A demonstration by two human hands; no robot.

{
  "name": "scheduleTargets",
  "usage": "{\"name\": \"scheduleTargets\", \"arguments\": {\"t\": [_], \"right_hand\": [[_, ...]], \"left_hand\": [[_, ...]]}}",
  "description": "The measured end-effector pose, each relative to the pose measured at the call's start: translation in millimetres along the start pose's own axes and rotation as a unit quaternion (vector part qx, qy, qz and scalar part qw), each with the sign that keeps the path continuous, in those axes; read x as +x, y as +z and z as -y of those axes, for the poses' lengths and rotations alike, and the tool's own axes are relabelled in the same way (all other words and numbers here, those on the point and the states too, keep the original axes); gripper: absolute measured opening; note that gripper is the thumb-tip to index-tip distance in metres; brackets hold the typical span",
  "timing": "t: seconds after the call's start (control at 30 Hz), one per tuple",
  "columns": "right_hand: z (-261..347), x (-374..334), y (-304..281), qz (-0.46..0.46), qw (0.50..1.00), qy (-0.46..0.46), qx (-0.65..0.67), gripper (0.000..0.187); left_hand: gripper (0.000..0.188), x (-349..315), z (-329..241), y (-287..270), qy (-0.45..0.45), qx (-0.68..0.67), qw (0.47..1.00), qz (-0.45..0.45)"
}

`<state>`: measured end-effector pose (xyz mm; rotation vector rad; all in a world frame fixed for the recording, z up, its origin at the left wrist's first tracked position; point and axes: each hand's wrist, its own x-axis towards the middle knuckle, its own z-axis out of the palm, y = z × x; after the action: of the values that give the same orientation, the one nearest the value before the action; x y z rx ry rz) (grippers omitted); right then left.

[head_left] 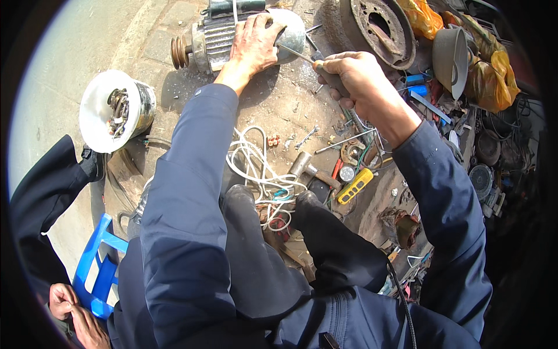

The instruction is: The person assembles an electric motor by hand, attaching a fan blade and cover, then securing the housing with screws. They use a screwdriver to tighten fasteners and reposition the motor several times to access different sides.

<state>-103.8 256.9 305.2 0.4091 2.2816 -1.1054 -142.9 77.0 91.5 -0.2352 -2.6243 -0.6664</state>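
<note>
An electric motor (pixel 216 42) with a finned grey body lies on the ground at the top. A grooved, rusty pulley (pixel 179 53) sits on its left end, and a rounded cover (pixel 292 29) on its right end. My left hand (pixel 254 45) grips the motor near this cover, its fingers bent over the top. In my right hand (pixel 365 81) is a screwdriver (pixel 299 55), my fingers closed round its handle. The shaft points left, and its tip meets the cover's edge close to my left fingers. What the tip bears on is too small to tell.
Between my feet lie a white cable (pixel 251 160), a hammer (pixel 313 170) and a yellow push-button control (pixel 355 186). A white bucket (pixel 96 119) of metal parts stands left, near a blue stool (pixel 104 273) and another person's hands (pixel 75 314). A rusty wheel rim (pixel 360 17) and scrap crowd the right.
</note>
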Motion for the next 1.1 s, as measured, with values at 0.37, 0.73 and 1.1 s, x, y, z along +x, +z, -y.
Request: {"name": "scheduleTargets", "arguments": {"t": [0.37,0.73,1.1], "right_hand": [[-7.3,2.9,12.5,-0.046,0.961,-0.160,-0.223,0.030],[-53.1,11.0,-19.1,0.006,0.990,-0.109,-0.092,0.033],[-349.8,18.6,-68.5,-0.098,0.931,-0.219,-0.274,0.039]], "left_hand": [[0.069,-1.1,5.5,9.7,0.015,0.008,1.000,-0.007],[0.068,4.5,1.2,-5.5,0.037,0.006,0.999,0.002],[0.068,3.7,1.7,-11.3,0.039,-0.086,0.996,0.001]]}}
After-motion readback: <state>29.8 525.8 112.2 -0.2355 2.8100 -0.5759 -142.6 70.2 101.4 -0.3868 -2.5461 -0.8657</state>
